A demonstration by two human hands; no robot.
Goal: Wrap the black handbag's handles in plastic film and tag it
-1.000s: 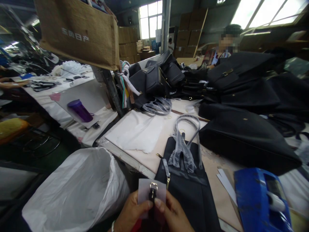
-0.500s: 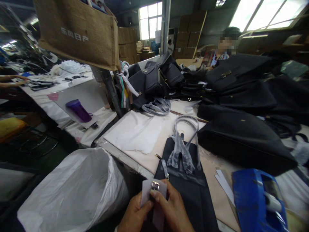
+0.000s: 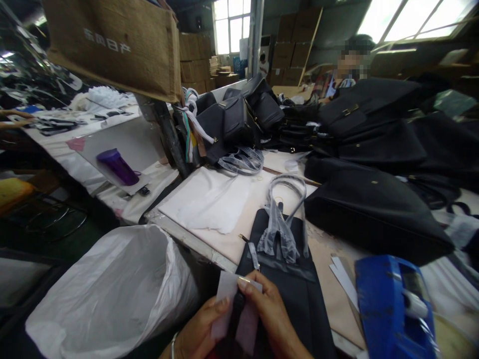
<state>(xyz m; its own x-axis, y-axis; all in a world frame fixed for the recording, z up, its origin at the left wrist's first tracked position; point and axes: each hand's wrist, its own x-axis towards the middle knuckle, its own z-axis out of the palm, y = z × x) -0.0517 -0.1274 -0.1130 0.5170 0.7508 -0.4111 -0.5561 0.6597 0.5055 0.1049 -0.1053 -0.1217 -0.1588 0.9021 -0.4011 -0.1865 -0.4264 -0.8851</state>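
At the bottom centre my left hand (image 3: 200,331) and my right hand (image 3: 271,319) both pinch a small pale sheet (image 3: 230,309) wrapped round a black strap end (image 3: 238,304) with a metal buckle. My right thumb covers the buckle. Just beyond them a black handbag (image 3: 295,299) lies flat over the table's front edge. Its handles (image 3: 286,209) are wrapped in clear plastic film, and a wrapped zipper pull (image 3: 253,255) lies on its top.
A blue tape dispenser (image 3: 392,309) sits at the right. A white plastic bag (image 3: 112,289) hangs open at the left below the table (image 3: 239,234). White paper (image 3: 209,199), piled black bags (image 3: 374,209), a purple bottle (image 3: 116,167), a hanging jute bag (image 3: 112,47), a person (image 3: 350,62) behind.
My hands have folded the pale sheet over the strap's buckle, which showed plainly before and is now hidden under my right thumb. The view has shifted slightly.
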